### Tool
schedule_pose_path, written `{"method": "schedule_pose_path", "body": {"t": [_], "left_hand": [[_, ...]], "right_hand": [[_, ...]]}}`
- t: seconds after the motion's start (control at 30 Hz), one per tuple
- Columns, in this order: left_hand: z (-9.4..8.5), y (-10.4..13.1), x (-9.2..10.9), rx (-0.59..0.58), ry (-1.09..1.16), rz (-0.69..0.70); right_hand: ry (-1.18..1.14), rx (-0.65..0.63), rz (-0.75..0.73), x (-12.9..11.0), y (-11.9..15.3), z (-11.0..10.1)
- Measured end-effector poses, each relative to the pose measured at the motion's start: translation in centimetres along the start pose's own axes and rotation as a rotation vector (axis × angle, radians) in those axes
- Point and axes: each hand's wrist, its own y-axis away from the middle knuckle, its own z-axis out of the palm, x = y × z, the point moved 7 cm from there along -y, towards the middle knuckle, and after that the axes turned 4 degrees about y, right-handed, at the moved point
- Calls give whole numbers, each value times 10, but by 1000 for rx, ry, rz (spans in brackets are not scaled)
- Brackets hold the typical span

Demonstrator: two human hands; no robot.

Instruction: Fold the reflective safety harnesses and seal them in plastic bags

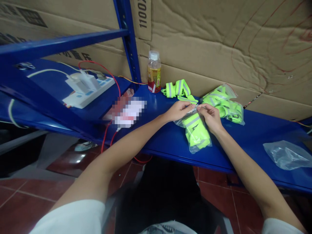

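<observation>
A clear plastic bag (197,133) with folded neon-yellow reflective straps inside lies at the front of the blue shelf, its top edge raised. My left hand (179,110) pinches that top edge from the left. Close against it, my right hand (211,116) pinches the same edge from the right. Behind my left hand lies a loose neon strap (179,89) with grey stripes, partly coiled. Bagged neon straps (224,102) are piled just beyond my right hand.
A bottle (154,74) stands at the back by a blue upright post (130,45). To the left are a white power strip (89,92) with plugs, red cables and a blurred-out object (130,112). A flat clear bag (287,155) lies at the right. Cardboard (207,48) backs the blue shelf (248,139).
</observation>
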Motion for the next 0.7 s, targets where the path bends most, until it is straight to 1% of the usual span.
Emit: {"method": "schedule_pose_path", "body": {"t": [0.17, 0.23, 0.33, 0.53, 0.6, 0.7], "left_hand": [[2, 2, 1, -23, -240, 26], [4, 3, 2, -31, -287, 45], [5, 3, 1, -28, -259, 44], [1, -1, -7, -20, -71, -32], [0, -1, -6, -29, -74, -57], [-2, 1, 0, -40, -171, -64]], "right_hand": [[-18, -33, 64, 8, 1, 4], [-20, -34, 95, 12, 1, 4], [2, -40, 94, 13, 0, 2], [41, -38, 30, 11, -2, 0], [44, -35, 37, 11, -2, 0], [55, -40, 57, 13, -2, 1]]}}
